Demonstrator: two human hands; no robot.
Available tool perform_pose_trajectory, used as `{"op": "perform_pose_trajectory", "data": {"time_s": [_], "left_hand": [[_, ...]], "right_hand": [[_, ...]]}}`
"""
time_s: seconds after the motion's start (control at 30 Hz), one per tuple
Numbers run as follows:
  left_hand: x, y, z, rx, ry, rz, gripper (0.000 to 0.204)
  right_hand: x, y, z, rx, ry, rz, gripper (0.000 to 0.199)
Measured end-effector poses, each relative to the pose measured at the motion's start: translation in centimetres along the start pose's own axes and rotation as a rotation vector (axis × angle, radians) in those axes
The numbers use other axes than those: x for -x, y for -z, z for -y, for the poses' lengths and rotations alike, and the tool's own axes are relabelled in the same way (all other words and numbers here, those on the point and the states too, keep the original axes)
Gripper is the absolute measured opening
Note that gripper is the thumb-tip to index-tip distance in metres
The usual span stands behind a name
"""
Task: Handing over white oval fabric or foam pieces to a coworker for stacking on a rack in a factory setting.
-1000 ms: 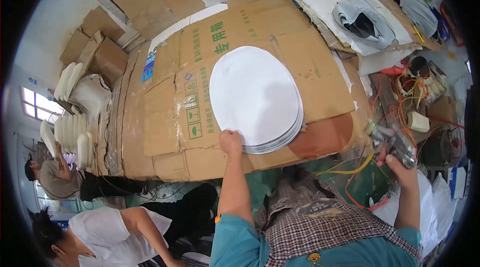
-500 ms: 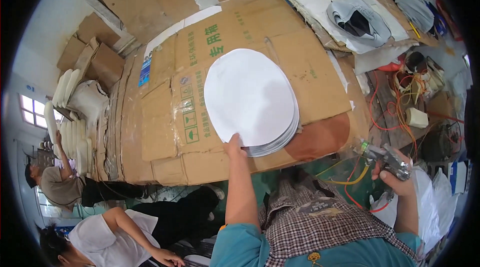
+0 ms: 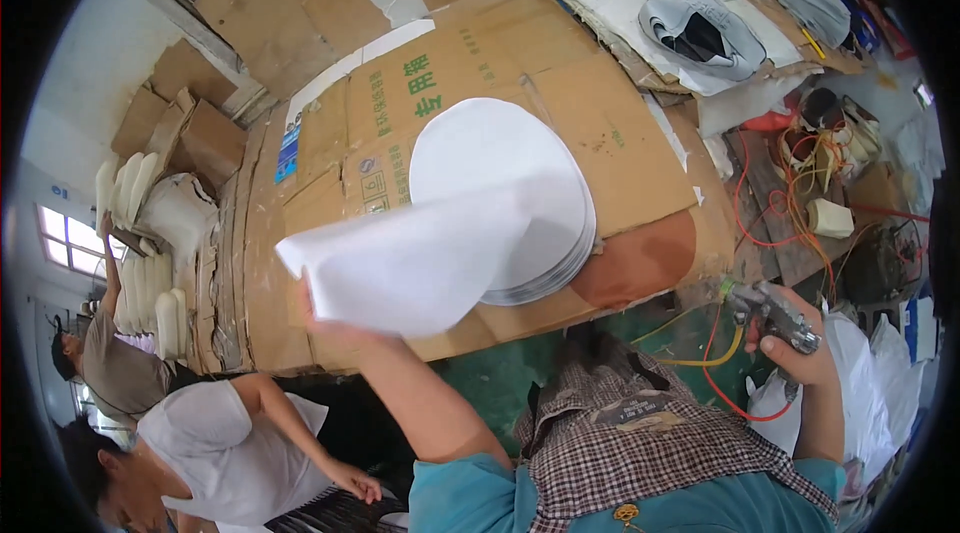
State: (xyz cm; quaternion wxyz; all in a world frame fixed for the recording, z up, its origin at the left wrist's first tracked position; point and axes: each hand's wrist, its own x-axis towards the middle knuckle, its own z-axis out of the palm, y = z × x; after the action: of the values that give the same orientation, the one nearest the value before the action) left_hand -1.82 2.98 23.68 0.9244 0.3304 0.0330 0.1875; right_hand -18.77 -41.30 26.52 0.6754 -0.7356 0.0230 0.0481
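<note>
The lifted sheet [image 3: 400, 258] is plain white, thin and flexible. It is bent into a broad curve, with its left end turned over and its lower edge rounded. It is held above the cardboard-covered worktop [image 3: 655, 168], in front of the lower left part of the stack [image 3: 485, 143]. The stack consists of white, rounded-oval sheets, with layered edges exposed at the lower right.

The left grip [image 3: 325, 321] is closed on the sheet at its left end. The right grip [image 3: 803, 353] is wrapped around the spray gun [image 3: 770, 308], which has a grey body and a green ring near the nozzle.

The left fingers are largely concealed by the sheet. The sheet's right end is blurred and its full outline cannot be determined. The individual layers cannot be counted. Trigger position cannot be determined.
</note>
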Motion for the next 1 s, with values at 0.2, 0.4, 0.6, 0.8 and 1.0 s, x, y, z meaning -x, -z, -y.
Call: {"op": "perform_pose_trajectory", "data": {"time_s": [0.2,0.4,0.6,0.8,1.0], "left_hand": [[2.9,5.3,-6.1,-0.252,-0.120,-0.015,0.037],[4.8,9.8,-9.9,-0.298,-0.218,-0.071,0.038],[6.0,11.8,-11.8,0.002,-0.081,-0.047,0.039],[4.8,19.8,-15.3,0.044,-0.049,0.070,0.039],[5.2,16.5,-15.0,0.110,-0.336,-0.131,0.038]], "right_hand": [[1.0,-1.7,0.0,-0.015,-0.011,-0.058,0.058],[3.1,-0.9,1.6,0.085,-0.055,-0.148,0.053],[3.6,-3.2,0.2,-0.041,-0.023,0.082,0.054],[1.8,-5.3,0.5,-0.159,0.026,-0.161,0.054],[4.1,-3.3,0.8,-0.012,0.019,-0.204,0.051]]}}
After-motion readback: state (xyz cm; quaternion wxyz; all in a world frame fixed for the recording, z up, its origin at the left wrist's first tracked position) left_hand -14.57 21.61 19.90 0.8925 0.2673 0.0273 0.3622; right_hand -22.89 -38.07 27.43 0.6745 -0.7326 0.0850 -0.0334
